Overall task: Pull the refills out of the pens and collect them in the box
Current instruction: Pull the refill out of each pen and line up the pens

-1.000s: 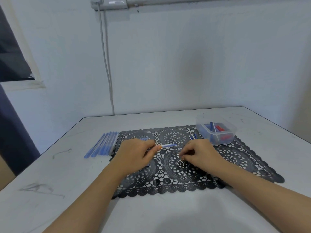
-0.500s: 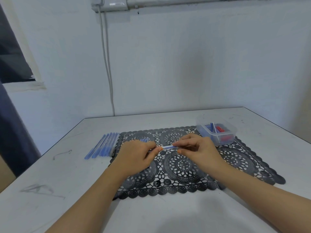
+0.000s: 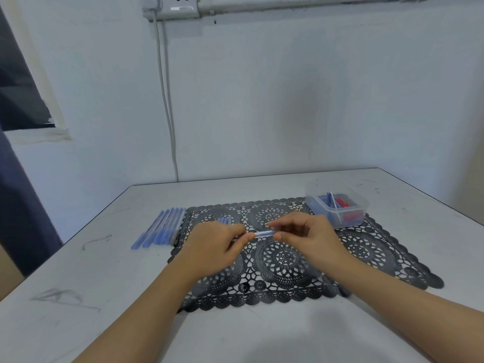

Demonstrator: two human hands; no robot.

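The table [image 3: 104,284] has a smooth, matt, off-white surface with grey scuffs. The mat [image 3: 366,247] is a black openwork sheet with faint sheen (plastic by appearance). The box [image 3: 315,206] is smooth, frosted translucent plastic. The pen [image 3: 264,233] has a clear glossy plastic barrel; the row of pens [image 3: 162,229] is blue translucent plastic.

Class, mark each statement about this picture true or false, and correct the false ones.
1. The left hand and the right hand both pinch one blue pen over the black mat. True.
2. The clear box stands at the mat's near left corner. False: it stands at the far right corner.
3. A row of blue pens lies on the table beside the mat's left edge. True.
4. The box is empty. False: blue and red pieces lie in it.
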